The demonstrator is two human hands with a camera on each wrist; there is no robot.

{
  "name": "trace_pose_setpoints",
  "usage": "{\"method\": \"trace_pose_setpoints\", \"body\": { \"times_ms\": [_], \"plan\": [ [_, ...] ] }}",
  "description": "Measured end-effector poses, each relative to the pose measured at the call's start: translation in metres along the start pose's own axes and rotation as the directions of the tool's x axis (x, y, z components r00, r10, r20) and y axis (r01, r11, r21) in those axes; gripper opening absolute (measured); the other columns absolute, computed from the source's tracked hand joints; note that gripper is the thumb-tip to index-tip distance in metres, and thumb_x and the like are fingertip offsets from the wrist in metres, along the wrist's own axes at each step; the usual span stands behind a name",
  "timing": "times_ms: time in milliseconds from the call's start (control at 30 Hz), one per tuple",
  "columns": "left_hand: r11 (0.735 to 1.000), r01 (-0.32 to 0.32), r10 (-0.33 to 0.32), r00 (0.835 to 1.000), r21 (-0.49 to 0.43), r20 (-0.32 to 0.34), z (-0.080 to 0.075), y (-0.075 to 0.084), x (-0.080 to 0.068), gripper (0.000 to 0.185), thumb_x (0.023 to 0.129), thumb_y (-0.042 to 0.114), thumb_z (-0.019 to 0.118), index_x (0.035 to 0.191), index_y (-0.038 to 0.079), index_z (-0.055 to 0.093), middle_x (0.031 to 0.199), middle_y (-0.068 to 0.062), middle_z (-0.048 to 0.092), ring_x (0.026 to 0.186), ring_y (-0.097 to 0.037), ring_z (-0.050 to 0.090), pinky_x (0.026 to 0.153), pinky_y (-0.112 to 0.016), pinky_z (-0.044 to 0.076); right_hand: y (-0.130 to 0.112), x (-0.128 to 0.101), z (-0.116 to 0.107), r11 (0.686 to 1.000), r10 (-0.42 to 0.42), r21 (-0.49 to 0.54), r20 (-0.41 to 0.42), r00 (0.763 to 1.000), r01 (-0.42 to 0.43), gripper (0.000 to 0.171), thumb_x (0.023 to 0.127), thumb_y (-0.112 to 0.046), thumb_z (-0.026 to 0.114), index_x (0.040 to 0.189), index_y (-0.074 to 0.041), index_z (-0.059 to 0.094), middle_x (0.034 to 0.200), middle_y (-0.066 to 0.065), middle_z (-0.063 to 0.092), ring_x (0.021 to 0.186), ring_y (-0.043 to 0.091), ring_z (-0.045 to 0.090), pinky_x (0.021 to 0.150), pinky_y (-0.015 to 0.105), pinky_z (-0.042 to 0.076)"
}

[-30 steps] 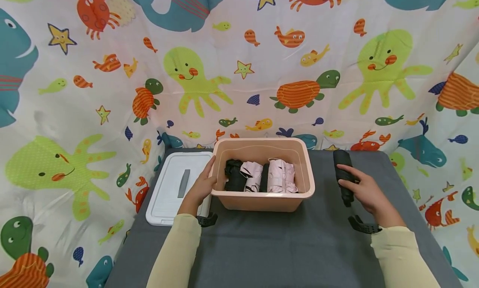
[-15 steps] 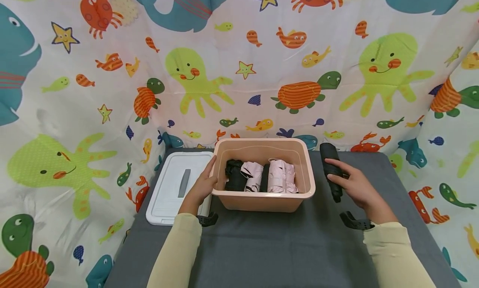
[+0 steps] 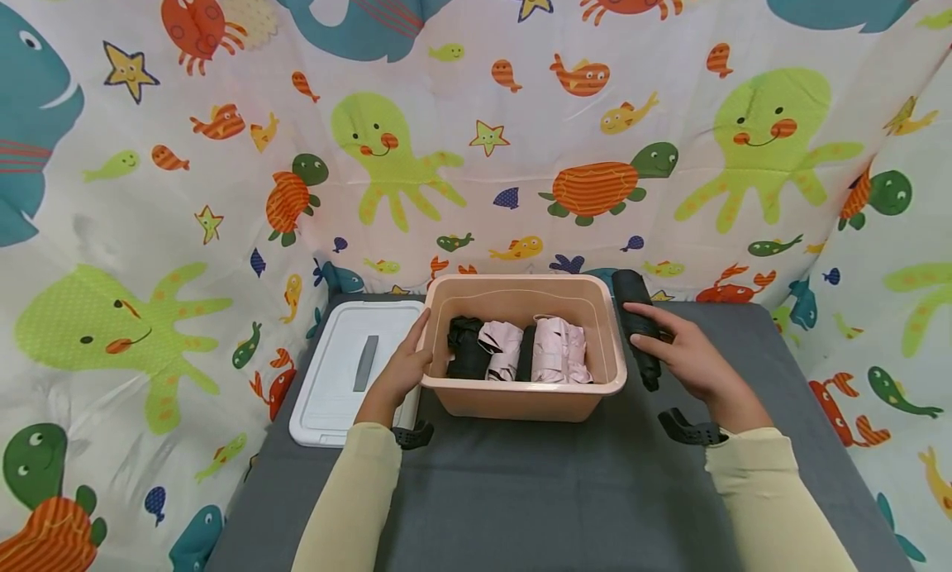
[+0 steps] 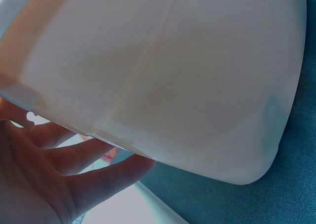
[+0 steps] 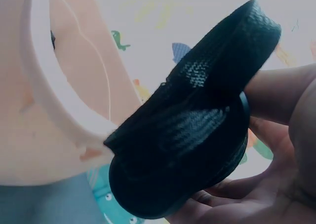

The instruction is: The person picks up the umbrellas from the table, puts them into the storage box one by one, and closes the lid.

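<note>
My right hand [image 3: 687, 355] holds a folded black umbrella [image 3: 630, 288] upright and slightly tilted, close beside the right rim of a peach plastic bin [image 3: 521, 402]. A black strap loop [image 5: 232, 51] stands out from the umbrella's near end in the right wrist view. My left hand [image 3: 397, 374] rests against the bin's left side, its fingers [image 4: 111, 182] extended to the edge. Inside the bin lie several rolled bundles side by side: a crumpled black one [image 3: 467, 353], a pale pink one [image 3: 502, 349], a narrow dark one [image 3: 525, 353] and a wider pink one [image 3: 559, 349].
A white lid [image 3: 320, 407] with a grey handle [image 3: 365, 364] lies left of the bin, partly under my left forearm. A dark grey cloth [image 3: 550, 489] covers the table. Behind and at both sides hangs a curtain [image 3: 461, 84] printed with sea animals.
My right hand has carried the umbrella leftward, from over the right part of the table to the bin's right rim. The left hand and the bin stay put.
</note>
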State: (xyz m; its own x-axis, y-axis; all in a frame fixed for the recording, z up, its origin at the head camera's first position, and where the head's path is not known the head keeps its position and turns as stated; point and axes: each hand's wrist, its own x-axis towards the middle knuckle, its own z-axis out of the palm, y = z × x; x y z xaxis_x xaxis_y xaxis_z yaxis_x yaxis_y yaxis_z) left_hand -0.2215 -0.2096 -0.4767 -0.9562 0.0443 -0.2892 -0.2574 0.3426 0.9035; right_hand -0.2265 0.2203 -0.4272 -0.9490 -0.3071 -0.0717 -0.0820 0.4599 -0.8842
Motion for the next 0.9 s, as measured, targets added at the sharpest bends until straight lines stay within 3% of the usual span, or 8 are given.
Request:
{"method": "trace_pose_setpoints", "body": {
  "times_ms": [67,133,267,633,900],
  "plan": [
    [1.000,-0.012,0.012,1.000,-0.008,-0.013,0.001,-0.010,0.007,0.080,0.090,0.007,0.043,0.151,0.051,0.014,0.163,-0.001,0.015,0.145,-0.034,0.027,0.110,-0.063,0.028,-0.003,0.003,0.003,1.000,-0.007,0.011,0.009,1.000,0.007,0.059,0.096,-0.028,0.058,0.150,-0.017,0.037,0.155,0.020,0.030,0.132,0.039,0.040,0.098,0.047,0.048],
    [1.000,-0.020,0.019,0.999,-0.014,-0.030,0.002,-0.021,0.015,0.080,0.089,0.008,0.043,0.148,0.056,0.016,0.162,0.000,0.017,0.144,-0.034,0.029,0.109,-0.063,0.030,-0.005,0.006,0.006,1.000,-0.017,0.019,0.017,1.000,0.017,0.058,0.096,-0.026,0.058,0.150,-0.016,0.037,0.155,0.020,0.029,0.134,0.040,0.037,0.101,0.057,0.043],
    [1.000,-0.014,0.013,0.999,-0.020,-0.031,0.002,-0.022,0.014,0.078,0.091,0.009,0.043,0.148,0.056,0.016,0.162,0.001,0.017,0.144,-0.034,0.030,0.110,-0.062,0.029,-0.008,0.013,0.014,0.999,-0.033,0.041,0.034,0.999,0.031,0.056,0.097,-0.023,0.058,0.149,-0.015,0.039,0.156,0.019,0.028,0.138,0.041,0.032,0.105,0.061,0.037],
    [1.000,-0.016,0.015,0.999,-0.026,-0.036,0.001,-0.020,0.015,0.080,0.090,0.008,0.045,0.148,0.055,0.016,0.162,0.000,0.017,0.144,-0.034,0.031,0.109,-0.061,0.031,-0.026,0.032,0.034,0.997,-0.030,0.069,0.096,0.995,0.023,0.053,0.097,-0.022,0.057,0.148,-0.019,0.041,0.154,0.020,0.031,0.131,0.041,0.042,0.098,0.054,0.046],
    [0.999,-0.003,0.002,1.000,-0.035,-0.023,0.000,-0.019,0.016,0.077,0.092,0.008,0.042,0.148,0.055,0.017,0.163,0.001,0.016,0.146,-0.034,0.026,0.110,-0.063,0.027,-0.038,0.047,0.051,0.997,-0.007,0.080,0.137,0.991,-0.004,0.051,0.098,-0.019,0.056,0.147,-0.022,0.044,0.158,0.020,0.021,0.125,0.041,0.047,0.090,0.046,0.052]
  ]
}}
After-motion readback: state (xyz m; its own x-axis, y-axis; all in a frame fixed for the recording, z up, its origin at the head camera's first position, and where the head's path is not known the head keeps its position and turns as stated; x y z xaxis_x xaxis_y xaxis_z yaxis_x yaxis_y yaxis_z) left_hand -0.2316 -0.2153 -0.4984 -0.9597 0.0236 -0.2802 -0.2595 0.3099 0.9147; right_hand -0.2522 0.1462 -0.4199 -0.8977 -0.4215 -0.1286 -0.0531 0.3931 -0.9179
